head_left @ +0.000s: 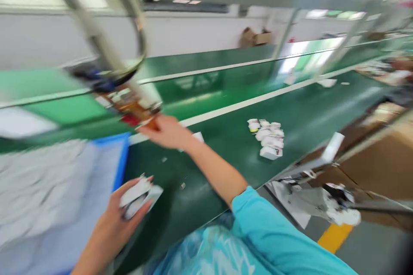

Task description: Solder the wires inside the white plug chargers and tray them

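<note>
the left hand (118, 219) curls round white pieces (137, 195), best held steady; the right hand (171, 132) meets a blurred amber fixture (134, 109), grip unclear

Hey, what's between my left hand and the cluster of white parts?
In the head view, a small loose bit on the green surface, then your right forearm crossing above it.

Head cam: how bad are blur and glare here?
Head view: heavy smear on the hanging device at the right hand and on the white pile at left; head view: window-like glare on the green panel; head view: white parts in the left hand clearer, fine detail soft.
</note>
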The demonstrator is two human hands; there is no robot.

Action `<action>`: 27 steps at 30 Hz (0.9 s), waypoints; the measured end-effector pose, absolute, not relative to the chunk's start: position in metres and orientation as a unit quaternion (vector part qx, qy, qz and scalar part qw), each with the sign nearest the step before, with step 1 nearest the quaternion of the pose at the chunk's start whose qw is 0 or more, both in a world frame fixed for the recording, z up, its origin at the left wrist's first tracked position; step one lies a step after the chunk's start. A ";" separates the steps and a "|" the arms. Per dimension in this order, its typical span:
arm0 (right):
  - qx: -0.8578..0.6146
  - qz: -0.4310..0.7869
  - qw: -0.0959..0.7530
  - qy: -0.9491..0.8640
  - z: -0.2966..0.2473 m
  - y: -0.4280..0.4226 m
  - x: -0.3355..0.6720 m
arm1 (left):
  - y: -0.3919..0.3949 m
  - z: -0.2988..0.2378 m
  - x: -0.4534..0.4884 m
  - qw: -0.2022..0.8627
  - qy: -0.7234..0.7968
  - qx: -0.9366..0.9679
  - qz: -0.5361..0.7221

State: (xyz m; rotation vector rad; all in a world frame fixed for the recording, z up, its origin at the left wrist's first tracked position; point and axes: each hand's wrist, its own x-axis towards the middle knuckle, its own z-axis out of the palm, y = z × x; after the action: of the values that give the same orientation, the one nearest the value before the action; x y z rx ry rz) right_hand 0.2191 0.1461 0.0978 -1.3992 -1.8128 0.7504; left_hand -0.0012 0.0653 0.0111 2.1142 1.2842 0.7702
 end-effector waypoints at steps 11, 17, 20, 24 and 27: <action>-0.442 0.368 0.487 -0.657 0.082 0.151 0.220 | 0.037 0.003 -0.008 0.385 0.565 0.647 0.337; -0.442 0.370 0.486 -0.657 0.082 0.150 0.219 | 0.042 -0.015 0.019 0.280 0.471 0.769 0.329; -0.443 0.373 0.485 -0.655 0.082 0.149 0.218 | 0.039 -0.025 0.023 0.157 0.458 0.788 0.381; -0.443 0.377 0.486 -0.653 0.085 0.146 0.215 | 0.027 -0.033 0.024 0.060 0.456 0.800 0.384; -0.438 0.386 0.490 -0.647 0.087 0.143 0.213 | 0.024 -0.033 0.024 0.029 0.502 0.784 0.363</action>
State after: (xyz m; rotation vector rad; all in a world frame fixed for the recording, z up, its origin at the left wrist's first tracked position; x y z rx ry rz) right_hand 0.2133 0.1430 0.0870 -1.0647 -1.5728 0.9382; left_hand 0.0243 0.0237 -0.0331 2.4196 1.5490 1.1213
